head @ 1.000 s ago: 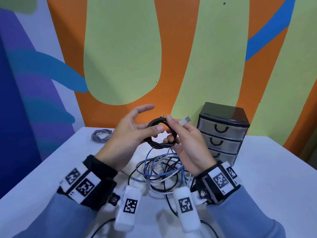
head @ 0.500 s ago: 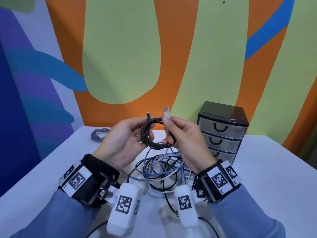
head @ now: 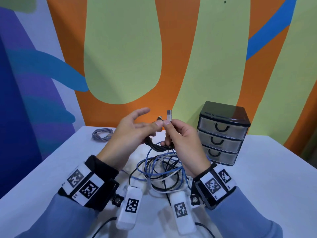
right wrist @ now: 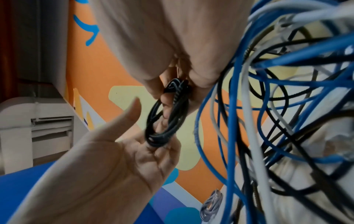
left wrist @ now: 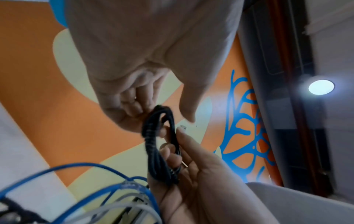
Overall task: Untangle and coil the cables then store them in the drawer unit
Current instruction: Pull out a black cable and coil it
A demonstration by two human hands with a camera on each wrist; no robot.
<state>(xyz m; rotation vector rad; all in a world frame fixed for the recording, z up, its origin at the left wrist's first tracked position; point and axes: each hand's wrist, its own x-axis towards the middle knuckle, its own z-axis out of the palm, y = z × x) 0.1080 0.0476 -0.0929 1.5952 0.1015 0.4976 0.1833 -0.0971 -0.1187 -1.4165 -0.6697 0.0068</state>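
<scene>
I hold a coiled black cable [head: 159, 147] between both hands, above the table. My left hand [head: 137, 133] grips one side of the coil [right wrist: 168, 113] with its lower fingers curled, while the index finger points up and away. My right hand [head: 180, 138] holds the other side and pinches the cable end, so the silver USB plug [head: 169, 115] stands upright above its thumb. A second small connector [head: 159, 118] pokes up beside it. The black three-drawer unit [head: 223, 133] stands at the right rear, all drawers closed.
A tangle of blue, white and black cables [head: 163, 170] lies on the white table [head: 257, 177] under my hands. A coiled grey cable [head: 102, 135] rests at the far left. The painted wall rises right behind the table.
The coil has tipped lower between my hands. My left index finger has straightened upward and both thumbs now meet near the plug, which still points up.
</scene>
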